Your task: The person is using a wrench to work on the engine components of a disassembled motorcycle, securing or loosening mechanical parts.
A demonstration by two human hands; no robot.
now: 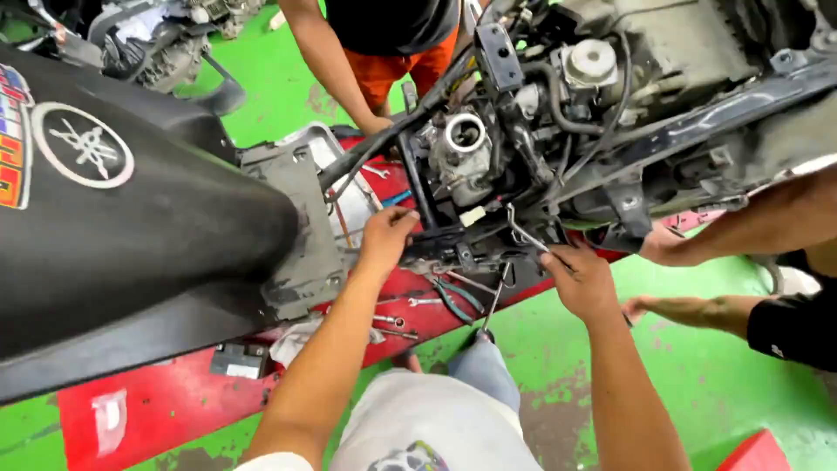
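At the bottom of the frame are the person's knees in pale trousers, and both forearms reach up toward the centre. The right hand (582,277) is closed around the handle of a bent metal wrench (521,232), whose head sits low on the engine (488,166) at centre frame. The left hand (385,237) presses curled fingers against the dark frame bracket (445,235) just left of the wrench; whether it actually clasps anything is hard to tell from this angle. To turn well, the wrench head should seat squarely and the left hand should brace the frame steady. Below the hands, loose spanners (425,301) and a screwdriver (493,305) lie on the red lift platform (166,401). The black body panel (131,227) fills the left side. Hoses and cables crowd the engine, and other people's arms (741,227) reach in from the right and the top, narrowing the room to swing.
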